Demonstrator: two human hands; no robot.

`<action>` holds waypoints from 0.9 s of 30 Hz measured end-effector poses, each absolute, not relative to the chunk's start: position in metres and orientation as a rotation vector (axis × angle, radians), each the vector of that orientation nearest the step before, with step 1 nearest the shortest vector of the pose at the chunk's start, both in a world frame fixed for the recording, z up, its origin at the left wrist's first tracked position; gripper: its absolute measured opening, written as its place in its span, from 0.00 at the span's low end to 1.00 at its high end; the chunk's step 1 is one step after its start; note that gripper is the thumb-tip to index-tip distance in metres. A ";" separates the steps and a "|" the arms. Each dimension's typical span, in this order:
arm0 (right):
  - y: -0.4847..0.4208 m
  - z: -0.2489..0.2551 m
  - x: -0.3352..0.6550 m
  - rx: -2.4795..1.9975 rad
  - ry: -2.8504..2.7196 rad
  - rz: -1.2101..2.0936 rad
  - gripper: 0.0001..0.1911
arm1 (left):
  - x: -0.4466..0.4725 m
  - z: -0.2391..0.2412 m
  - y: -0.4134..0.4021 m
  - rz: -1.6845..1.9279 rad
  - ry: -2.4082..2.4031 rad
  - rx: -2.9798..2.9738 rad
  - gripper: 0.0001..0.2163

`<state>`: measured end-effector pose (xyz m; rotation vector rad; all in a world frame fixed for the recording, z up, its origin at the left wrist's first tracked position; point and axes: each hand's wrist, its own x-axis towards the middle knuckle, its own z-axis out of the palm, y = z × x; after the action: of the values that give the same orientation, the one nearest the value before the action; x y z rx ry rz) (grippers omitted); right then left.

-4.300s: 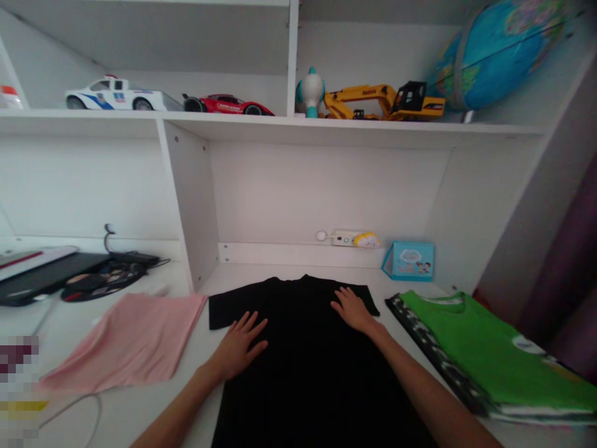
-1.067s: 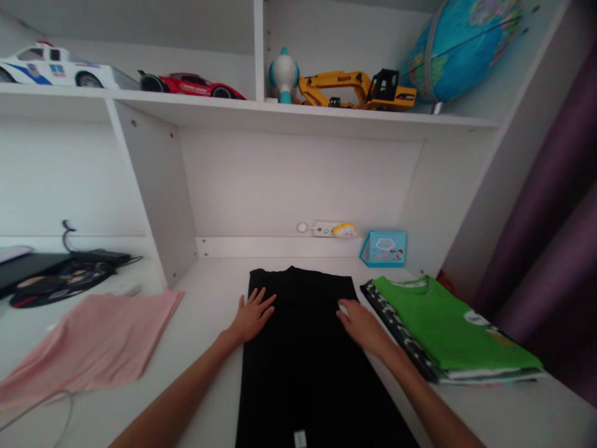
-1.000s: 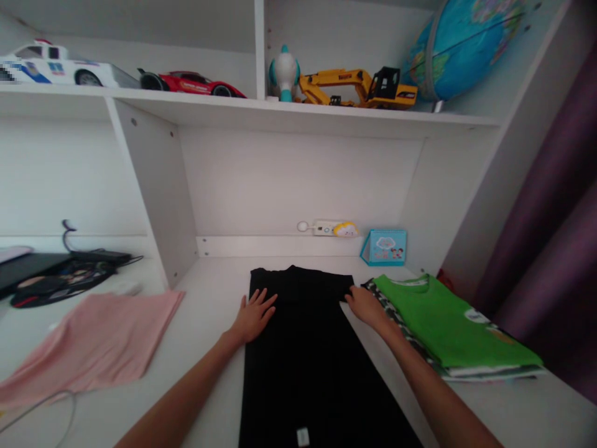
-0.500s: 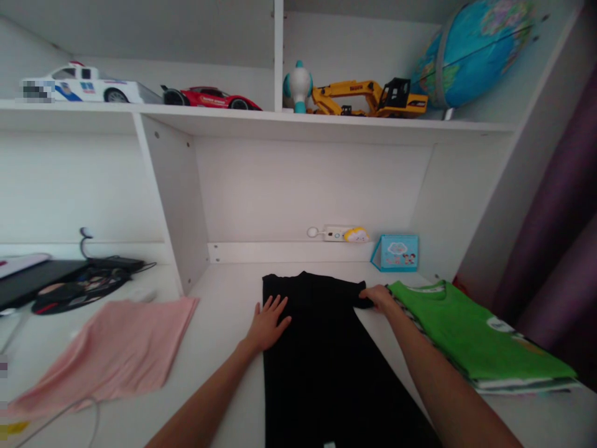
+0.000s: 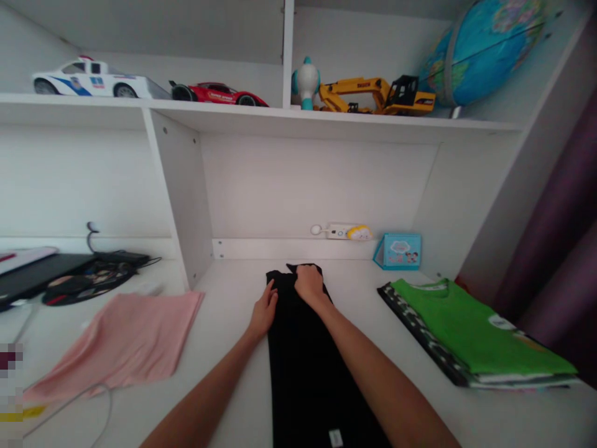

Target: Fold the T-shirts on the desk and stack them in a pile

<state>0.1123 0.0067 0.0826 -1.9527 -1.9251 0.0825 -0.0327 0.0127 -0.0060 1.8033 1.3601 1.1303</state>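
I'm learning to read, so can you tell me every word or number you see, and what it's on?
"SUPER SPEED", as best I can tell: red toy car.
"TRUCK", probably, but blurry: arm of the yellow toy digger.
Too small or blurred to read: the marks on the white toy truck, the blue desk calendar, the pale patch on the green shirt, and the white tag on the black shirt.
No readable numbers.

Black shirt (image 5: 303, 361), folded narrow, on white desk (image 5: 245, 404).

One camera, worn on the head, looks forward and down from close by, over the desk (image 5: 228, 311) to its back edge and the shelf (image 5: 242, 119) above.
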 end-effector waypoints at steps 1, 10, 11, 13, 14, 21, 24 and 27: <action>0.003 0.079 0.101 -1.906 -1.980 0.117 0.12 | -0.033 -0.006 0.013 1.126 1.356 1.805 0.23; -0.081 0.091 0.183 -1.713 -2.140 0.300 0.07 | -0.033 -0.008 0.013 1.084 1.344 1.902 0.21; -0.099 0.089 0.201 -1.736 -2.158 0.328 0.07 | -0.033 -0.008 0.013 1.083 1.344 1.917 0.21; -0.136 0.077 0.231 -1.794 -2.171 0.411 0.08 | -0.032 -0.008 0.013 1.074 1.356 1.940 0.20; -0.153 0.068 0.241 -1.840 -2.149 0.472 0.10 | -0.031 -0.008 0.014 1.069 1.365 1.948 0.20; -0.200 0.018 0.261 -1.960 -1.857 0.447 0.20 | -0.030 -0.009 0.011 1.067 1.389 1.967 0.20; -0.197 0.011 0.263 -1.900 -1.858 0.426 0.15 | -0.031 -0.009 0.011 1.064 1.396 1.983 0.20; -0.197 0.013 0.260 -1.910 -1.908 0.394 0.05 | -0.031 -0.009 0.012 1.056 1.403 1.998 0.20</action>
<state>0.2596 -0.1967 0.0130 -1.9097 -1.9077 0.3936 -0.0311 0.0117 -0.0092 1.9976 1.4032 1.0557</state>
